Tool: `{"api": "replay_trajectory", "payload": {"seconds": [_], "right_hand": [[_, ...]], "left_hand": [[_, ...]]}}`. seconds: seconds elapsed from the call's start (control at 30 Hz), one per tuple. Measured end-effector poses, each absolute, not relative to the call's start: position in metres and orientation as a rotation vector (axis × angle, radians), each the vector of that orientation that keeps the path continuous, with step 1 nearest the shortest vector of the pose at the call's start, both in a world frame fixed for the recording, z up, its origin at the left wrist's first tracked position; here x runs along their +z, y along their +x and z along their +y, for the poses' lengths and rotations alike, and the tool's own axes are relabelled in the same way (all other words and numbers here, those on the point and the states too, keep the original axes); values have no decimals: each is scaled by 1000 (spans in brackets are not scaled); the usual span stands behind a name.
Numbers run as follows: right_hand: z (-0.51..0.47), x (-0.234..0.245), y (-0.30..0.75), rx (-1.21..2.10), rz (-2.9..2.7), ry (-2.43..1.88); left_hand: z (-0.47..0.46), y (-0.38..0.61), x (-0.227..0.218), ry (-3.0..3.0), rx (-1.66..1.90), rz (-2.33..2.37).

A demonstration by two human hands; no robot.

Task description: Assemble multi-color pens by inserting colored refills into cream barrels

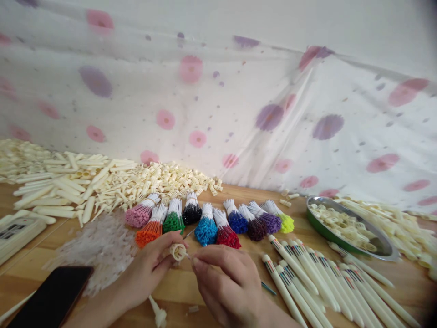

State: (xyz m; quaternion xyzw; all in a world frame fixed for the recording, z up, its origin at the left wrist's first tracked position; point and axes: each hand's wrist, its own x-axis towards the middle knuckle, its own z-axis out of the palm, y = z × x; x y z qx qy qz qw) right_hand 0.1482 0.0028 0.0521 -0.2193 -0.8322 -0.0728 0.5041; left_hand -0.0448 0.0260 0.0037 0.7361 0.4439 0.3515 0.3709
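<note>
Wooden table [185,296], work part-done: your left hand [150,264] held a cream slotted ring [178,252] at front centre, your right hand [228,278] pinched a small unclear piece [189,256] beside it, assembled-looking pens [293,264] lay rightward, and refill bundles [205,228] and cream tubes [55,201] lay unassembled beyond.

My left hand [150,264]: pinching round, slotted cream part [178,251]. My right hand [227,273]: thin piece [189,256] between thumb and finger, at part's edge; detail too small to tell. Ahead on tabletop [180,296]: ten coloured refill bundles [206,228]. Right: multicolour pens [293,264], oval bowl [387,253]. Left: dark phone [53,298].
</note>
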Motion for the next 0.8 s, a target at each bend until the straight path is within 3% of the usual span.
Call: {"api": "replay_trajectory", "payload": {"seconds": [0.13,0.33,0.53,0.8], "right_hand": [[10,46,146,-19,-2057,-567],[25,37,144,763,-1782,-798],[32,41,147,1322,-1610,-879],[34,45,156,1433,-1648,-813]], "left_hand": [[24,-44,7,1842,880,1146],[20,-40,20,1678,773,1059],[17,-40,28,1455,567,923],[14,-46,21,1224,488,716]]}}
